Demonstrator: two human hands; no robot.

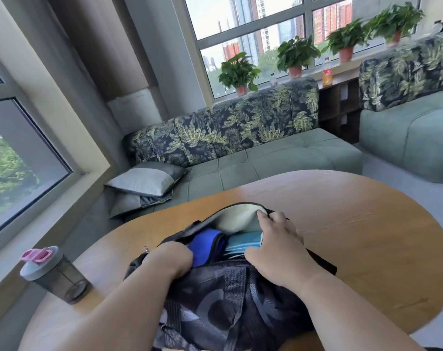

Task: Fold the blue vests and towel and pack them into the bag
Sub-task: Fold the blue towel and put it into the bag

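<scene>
Item: dark patterned bag (230,295), near centre of the round wooden table (367,236), mouth open. Contents: bright blue vest (206,247) at left, folded light-blue towel (243,245) at right, both seen inside. Left hand (174,262) is curled over the near-left rim; right hand (273,241) is pressed on the towel, fingertips hooked on the far flap. Advised: contents are pushed flat and low while the rim is held wide. Shaker bottle (54,274) stands apart, left.
</scene>
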